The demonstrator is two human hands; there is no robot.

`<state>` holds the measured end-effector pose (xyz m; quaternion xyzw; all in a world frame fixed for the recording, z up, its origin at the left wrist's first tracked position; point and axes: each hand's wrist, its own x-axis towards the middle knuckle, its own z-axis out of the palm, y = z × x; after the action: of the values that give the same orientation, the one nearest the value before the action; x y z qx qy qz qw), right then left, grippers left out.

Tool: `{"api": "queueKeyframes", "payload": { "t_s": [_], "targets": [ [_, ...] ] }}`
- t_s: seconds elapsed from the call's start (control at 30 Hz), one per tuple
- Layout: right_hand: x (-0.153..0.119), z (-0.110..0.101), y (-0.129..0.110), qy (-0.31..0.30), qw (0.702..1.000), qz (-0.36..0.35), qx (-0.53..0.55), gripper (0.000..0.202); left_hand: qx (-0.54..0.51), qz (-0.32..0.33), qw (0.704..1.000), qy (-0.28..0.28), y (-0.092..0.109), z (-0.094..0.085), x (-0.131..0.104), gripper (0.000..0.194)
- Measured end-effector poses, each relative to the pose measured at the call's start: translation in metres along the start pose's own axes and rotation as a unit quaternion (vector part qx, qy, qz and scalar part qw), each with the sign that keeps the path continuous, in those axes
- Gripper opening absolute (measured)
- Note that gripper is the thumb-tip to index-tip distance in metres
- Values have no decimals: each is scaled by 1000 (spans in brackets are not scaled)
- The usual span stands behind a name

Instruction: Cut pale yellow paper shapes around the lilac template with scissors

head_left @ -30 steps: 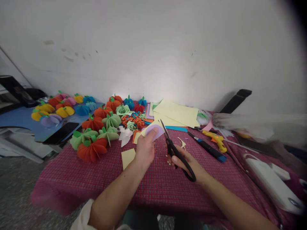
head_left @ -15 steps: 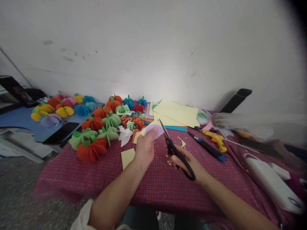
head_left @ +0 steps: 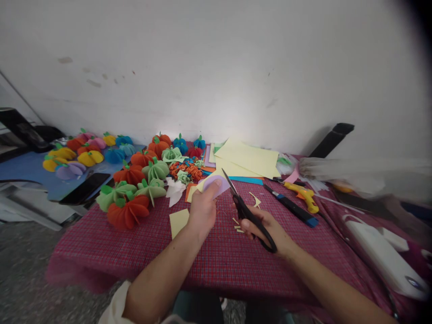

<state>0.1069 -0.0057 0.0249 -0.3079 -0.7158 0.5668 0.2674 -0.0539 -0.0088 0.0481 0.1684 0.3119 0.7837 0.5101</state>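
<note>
My left hand [head_left: 203, 209] pinches a rounded piece of purple paper [head_left: 221, 183] laid against pale yellow paper, thumb on top. In my right hand [head_left: 263, 227] is a pair of black-handled scissors [head_left: 238, 200], its blades pointing up and away beside the purple paper's right edge. Whether the blades touch the paper I cannot tell. Small yellow paper scraps [head_left: 255, 200] lie on the cloth around my right hand. A yellow paper square [head_left: 178, 220] lies left of my left wrist.
Several paper pumpkins [head_left: 128, 211] stand at the left, more on a blue table [head_left: 20, 166] beside a phone [head_left: 86, 189]. Yellow sheets [head_left: 249, 157] lie at the back. A utility knife [head_left: 292, 208], a yellow glue gun [head_left: 303, 198] and a white device [head_left: 381, 256] sit right.
The view has shifted very slightly. Both hands keep their hold on the paper and the scissors, almost in the same place.
</note>
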Motion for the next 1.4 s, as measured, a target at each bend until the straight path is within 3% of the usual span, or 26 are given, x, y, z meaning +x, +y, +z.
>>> {"api": "queueKeyframes", "payload": {
  "t_s": [0.27,0.43,0.97,1.4],
  "targets": [
    [-4,-8,-13,-6,999,-2,-49,30,10,-3,1000,5,-1,1,0,12],
    [-9,-10,-19,-8,999,22,-23,42,29,-16,999,-11,-2,0,-2,16],
    [-8,-11,-10,-20,1000,6,-1,50,31,-52,998,-21,-5,2,-6,16],
    [-8,-12,-14,-22,1000,8,-4,45,29,-56,998,-22,-5,2,-6,15]
  ]
}}
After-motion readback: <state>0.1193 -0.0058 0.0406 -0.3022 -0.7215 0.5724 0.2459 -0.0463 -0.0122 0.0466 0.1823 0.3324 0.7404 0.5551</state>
